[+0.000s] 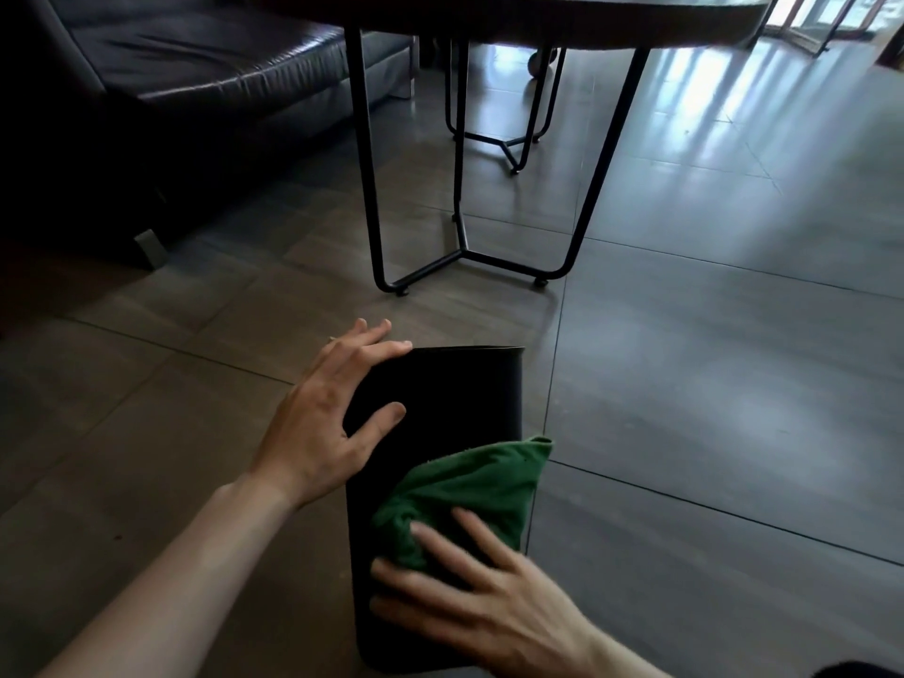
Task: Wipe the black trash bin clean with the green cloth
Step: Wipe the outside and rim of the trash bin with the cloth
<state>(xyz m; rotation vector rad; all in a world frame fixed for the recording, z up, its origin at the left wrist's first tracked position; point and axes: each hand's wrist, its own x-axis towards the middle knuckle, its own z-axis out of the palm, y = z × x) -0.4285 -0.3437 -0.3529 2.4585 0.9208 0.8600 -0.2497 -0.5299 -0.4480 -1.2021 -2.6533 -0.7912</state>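
The black trash bin (455,393) lies on its side on the floor, its open rim pointing away from me. My left hand (323,423) rests on the bin's upper left side, fingers spread and fairly straight, thumb pressed on its top face. The green cloth (479,486) lies crumpled on the bin's near part. My right hand (484,609) presses on the cloth's near edge with straight, spread fingers; it is slightly blurred.
A round dark table on thin black metal legs (464,247) stands just beyond the bin. A dark leather sofa (171,66) fills the upper left. Grey tiled floor (734,384) stretches to the right, lit by a window at the top right.
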